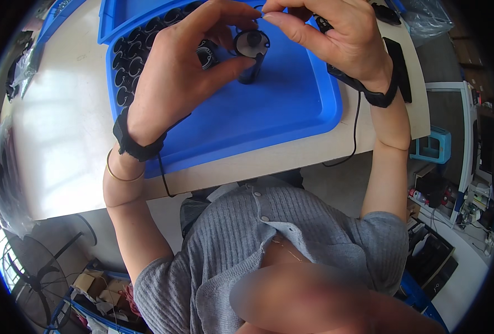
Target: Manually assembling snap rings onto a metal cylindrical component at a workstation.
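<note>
My left hand (pixel 183 69) is closed around the upper end of a black cylinder (pixel 250 74), its thumb pressed against the near side. A pale round disc with a dark centre (pixel 252 42) forms the cylinder's top, which tilts toward me. Up and to the right, my right hand (pixel 336 39) has thumb and forefinger pinched close to the cylinder's top; whatever sits between those fingertips is too small to make out. Both hands are above a blue tray (pixel 241 119). Several black ring-ended cylinders (pixel 130 64) stand in rows along its left side, partly behind my left hand.
The tray lies on a pale table (pixel 63 133). A black flat object (pixel 398 69) lies beside my right wrist. Dark cords (pixel 356 131) hang from both black wristbands. Plastic bags (pixel 7 178) sit at the table's left edge, and a light-blue stool (pixel 437 145) stands at right.
</note>
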{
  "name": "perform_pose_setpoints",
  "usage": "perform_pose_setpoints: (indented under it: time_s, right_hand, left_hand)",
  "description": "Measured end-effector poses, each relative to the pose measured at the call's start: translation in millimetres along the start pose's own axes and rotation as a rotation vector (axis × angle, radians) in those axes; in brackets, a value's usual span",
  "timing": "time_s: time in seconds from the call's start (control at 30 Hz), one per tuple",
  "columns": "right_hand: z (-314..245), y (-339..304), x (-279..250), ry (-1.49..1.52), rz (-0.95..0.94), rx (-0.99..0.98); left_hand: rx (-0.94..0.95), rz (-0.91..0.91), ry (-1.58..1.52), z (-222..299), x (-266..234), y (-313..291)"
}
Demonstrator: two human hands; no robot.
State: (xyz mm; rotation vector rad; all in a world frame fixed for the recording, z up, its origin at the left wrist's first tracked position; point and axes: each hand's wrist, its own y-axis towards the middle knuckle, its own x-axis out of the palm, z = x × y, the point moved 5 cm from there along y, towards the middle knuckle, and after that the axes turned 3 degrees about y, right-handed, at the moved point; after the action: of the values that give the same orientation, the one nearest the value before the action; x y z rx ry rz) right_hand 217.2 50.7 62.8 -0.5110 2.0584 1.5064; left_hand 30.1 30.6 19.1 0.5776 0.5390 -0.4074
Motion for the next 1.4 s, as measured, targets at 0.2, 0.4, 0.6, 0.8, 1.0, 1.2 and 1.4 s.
perform_pose_setpoints:
  time_s: [0.2, 0.4, 0.6, 0.8, 1.0, 1.2, 1.4]
  right_hand:
    - [4.7, -1.0, 4.7, -0.027, -0.091, 0.081]
    - [7.1, -3.5, 6.1, 0.008, -0.041, 0.046]
    - [7.6, -3.1, 6.9, -0.009, -0.055, 0.031]
    - [10.5, -4.7, 8.5, -0.032, -0.123, 0.091]
    - [10.3, -4.3, 9.1, -0.015, -0.088, 0.045]
    - [13.1, -6.5, 10.0, -0.005, -0.12, 0.123]
    - [12.5, -7.2, 9.7, 0.117, -0.123, 0.271]
  left_hand:
    - [-0.041, -0.004, -0.061, -1.2, 1.0, -0.3]
    - [-0.064, -0.02, -0.051, 0.3, 0.5, 0.4]
    - [-0.072, -0.021, 0.053, 3.5, 0.1, 1.2]
    - [-0.059, -0.016, 0.134, 6.0, -1.2, 2.3]
    - [-0.06, -0.025, 0.135, 2.9, -0.6, 1.0]
    - [-0.118, -0.038, -0.013, 3.8, -6.7, 7.7]
    - [-0.125, 0.222, -0.298, 14.4, -9.7, 5.6]
